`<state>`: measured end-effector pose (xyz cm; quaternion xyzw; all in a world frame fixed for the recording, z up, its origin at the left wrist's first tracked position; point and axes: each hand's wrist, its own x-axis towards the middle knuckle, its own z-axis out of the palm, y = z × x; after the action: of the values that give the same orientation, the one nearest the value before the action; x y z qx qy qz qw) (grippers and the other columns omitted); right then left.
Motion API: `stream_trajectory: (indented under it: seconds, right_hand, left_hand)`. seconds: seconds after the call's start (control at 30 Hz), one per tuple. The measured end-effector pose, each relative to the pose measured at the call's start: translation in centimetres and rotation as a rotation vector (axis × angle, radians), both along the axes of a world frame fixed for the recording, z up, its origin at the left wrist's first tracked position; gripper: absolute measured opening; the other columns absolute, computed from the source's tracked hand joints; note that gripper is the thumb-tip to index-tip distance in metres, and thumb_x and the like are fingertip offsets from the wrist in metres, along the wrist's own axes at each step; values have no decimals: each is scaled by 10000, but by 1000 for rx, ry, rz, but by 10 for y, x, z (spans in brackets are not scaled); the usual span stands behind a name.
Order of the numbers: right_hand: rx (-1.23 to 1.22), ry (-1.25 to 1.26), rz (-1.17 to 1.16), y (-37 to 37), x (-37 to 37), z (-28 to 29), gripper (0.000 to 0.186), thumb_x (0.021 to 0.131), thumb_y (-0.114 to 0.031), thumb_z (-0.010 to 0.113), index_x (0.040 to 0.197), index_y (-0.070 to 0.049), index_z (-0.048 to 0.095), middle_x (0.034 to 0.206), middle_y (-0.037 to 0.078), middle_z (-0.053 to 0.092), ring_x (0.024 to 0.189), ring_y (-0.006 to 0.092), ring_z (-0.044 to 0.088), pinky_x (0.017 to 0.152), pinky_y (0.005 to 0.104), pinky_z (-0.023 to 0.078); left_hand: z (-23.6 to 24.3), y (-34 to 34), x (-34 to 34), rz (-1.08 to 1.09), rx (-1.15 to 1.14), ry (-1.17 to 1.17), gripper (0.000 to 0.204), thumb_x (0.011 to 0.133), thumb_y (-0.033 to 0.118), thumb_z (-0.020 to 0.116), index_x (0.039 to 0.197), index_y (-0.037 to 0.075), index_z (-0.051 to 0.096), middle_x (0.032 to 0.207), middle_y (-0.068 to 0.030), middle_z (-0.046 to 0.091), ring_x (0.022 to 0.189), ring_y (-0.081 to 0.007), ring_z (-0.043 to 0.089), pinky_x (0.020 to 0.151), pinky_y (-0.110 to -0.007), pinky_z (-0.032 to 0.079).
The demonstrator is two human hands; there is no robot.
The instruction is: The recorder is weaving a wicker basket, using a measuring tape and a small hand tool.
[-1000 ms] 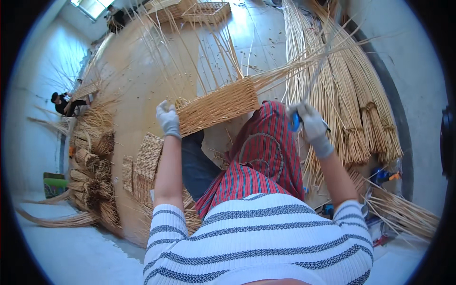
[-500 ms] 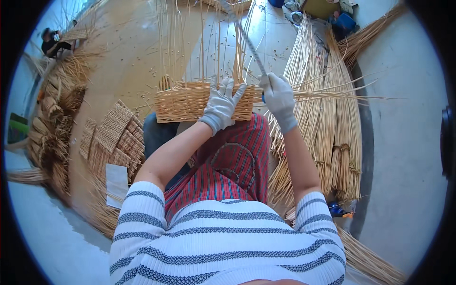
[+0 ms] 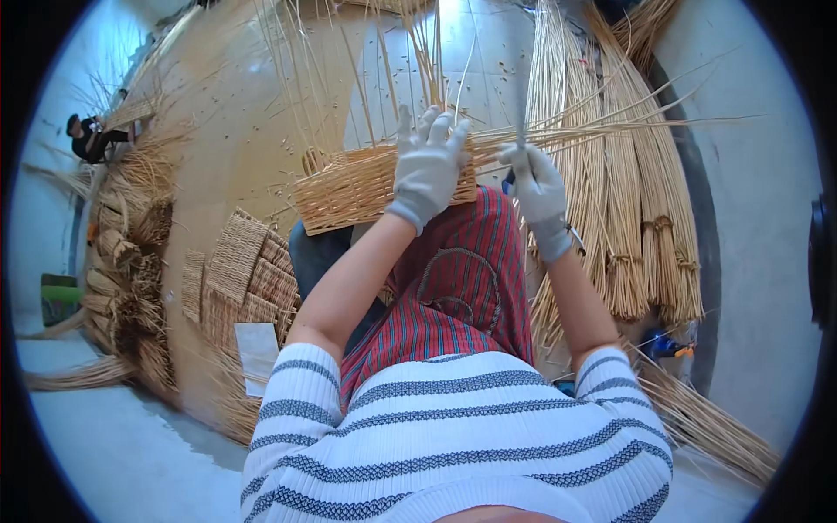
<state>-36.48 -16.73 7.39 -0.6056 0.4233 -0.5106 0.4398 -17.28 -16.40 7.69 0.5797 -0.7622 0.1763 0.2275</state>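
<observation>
A woven wicker basket rests across my lap, with tall upright stakes rising from its far side. My left hand, in a pale glove with grey cuff, lies against the basket's right part, fingers stretched and spread. Just right of the basket, my gloved right hand is closed round a long grey rod that points away from me and is blurred by motion. A small dark blue thing shows beside that hand; its kind I cannot tell. Loose weaving strands run rightward from the basket's right end.
Long bundles of pale canes lie on the right. Woven panels and a white sheet are on the floor at left, with more straw bundles beyond. A person sits far left.
The rod has swung from leaning left to pointing nearly straight ahead. My right hand is lower and slightly further right. The basket has tilted, its right end higher; the whole view has shifted.
</observation>
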Motion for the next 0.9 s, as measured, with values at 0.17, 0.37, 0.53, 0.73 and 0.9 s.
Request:
stream_trajectory:
  seconds: [0.17,0.37,0.53,0.73,0.9]
  right_hand:
    - [208,-362,-129,58,-8,-65,309,1046,-272,479,1076,-16,649,767,10,592,600,79,531,549,219,471]
    - [304,-626,-202,89,-70,-131,269,1042,-260,474,1016,-48,637,818,30,624,729,125,622,672,273,544]
    - [343,-470,-236,42,-107,-123,286,1043,-276,478,1036,-44,646,799,28,640,718,127,639,676,269,540]
    - [80,-411,-100,-77,-93,-54,369,1031,-316,499,1059,-4,693,804,6,636,721,90,589,704,254,487]
    - [338,-343,290,-140,-58,-10,394,993,-353,559,1082,4,699,801,-2,636,698,95,569,704,242,471]
  left_hand:
    - [-12,-64,2,9,632,225,470,900,489,605,993,34,671,1009,-189,697,1008,-362,653,835,-453,506]
    - [27,-87,67,30,734,526,328,906,338,655,1029,38,705,887,-81,706,820,-159,624,764,-320,493]
    - [85,-48,146,-214,320,1088,373,996,339,494,973,14,675,834,-70,671,701,-183,628,642,-293,495]
    - [88,42,280,-308,-17,2016,525,983,542,472,980,33,604,825,-98,657,680,-212,644,612,-316,563]
    - [45,86,340,-506,203,1945,608,917,663,489,843,80,642,770,-77,662,648,-195,619,555,-290,516]
